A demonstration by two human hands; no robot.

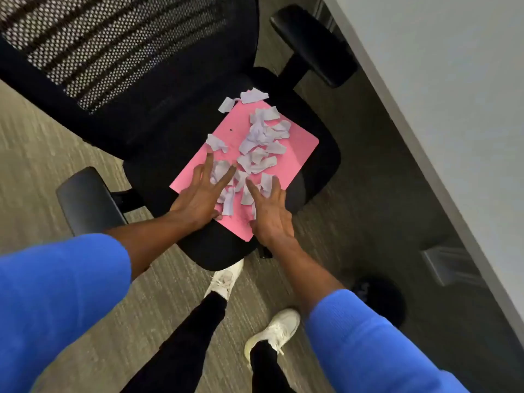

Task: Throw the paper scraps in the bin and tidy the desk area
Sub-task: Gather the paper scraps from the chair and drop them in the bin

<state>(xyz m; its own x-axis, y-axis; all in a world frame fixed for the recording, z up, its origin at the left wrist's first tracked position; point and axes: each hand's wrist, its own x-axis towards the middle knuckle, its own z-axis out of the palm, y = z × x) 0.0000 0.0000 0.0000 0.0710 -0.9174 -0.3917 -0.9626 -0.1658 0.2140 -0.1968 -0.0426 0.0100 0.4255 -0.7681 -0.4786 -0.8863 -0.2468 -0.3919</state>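
Leaning over the office chair (181,131), I had my left hand (198,199) and right hand (269,214) flat and spread on the pink folder (297,148), fingers apart, gripping nothing. Both palms flanked the torn paper scraps (261,137), which lay strewn across the folder on the seat, a couple spilling past its far edge. I judged the hands were placed to rake the pieces into one heap, the folder serving as a tray. No bin was in view. I could read no writing or brand anywhere.
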